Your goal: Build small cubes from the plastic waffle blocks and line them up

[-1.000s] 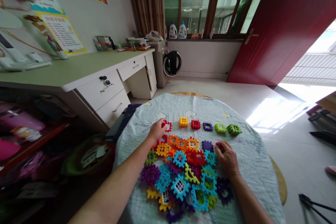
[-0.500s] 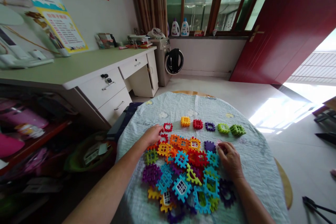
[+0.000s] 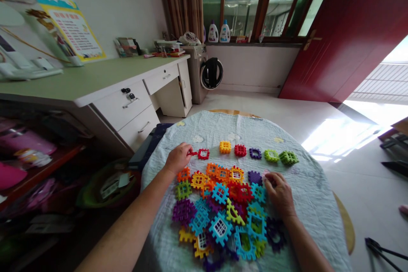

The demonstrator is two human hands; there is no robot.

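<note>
My left hand [image 3: 179,157] is closed on a small red plastic building block [image 3: 193,153], seen nearly edge-on, just left of another red block with a white window [image 3: 203,154]. My right hand [image 3: 280,192] rests on the cloth with its fingers loosely bent and apart, holding nothing I can see. A purple block [image 3: 255,177] and a blue block [image 3: 258,193] lie close to its fingertips. Between my forearms spreads a heap of notched blocks [image 3: 220,193] in many colours. Beyond it a row holds yellow [image 3: 225,147], red [image 3: 240,150], purple [image 3: 255,153] and green [image 3: 271,155] pieces.
A pale cloth [image 3: 309,204] covers the round table. To the left stand a green-topped desk [image 3: 105,74] with drawers and a cluttered low shelf [image 3: 63,159]. A washing machine [image 3: 197,76] with its door ajar is at the back, and a red door [image 3: 338,38] at the right.
My left hand has drawn back to the left, taking a red block from the heap's upper left edge. An orange block there shows more fully. My right hand has stayed put.
</note>
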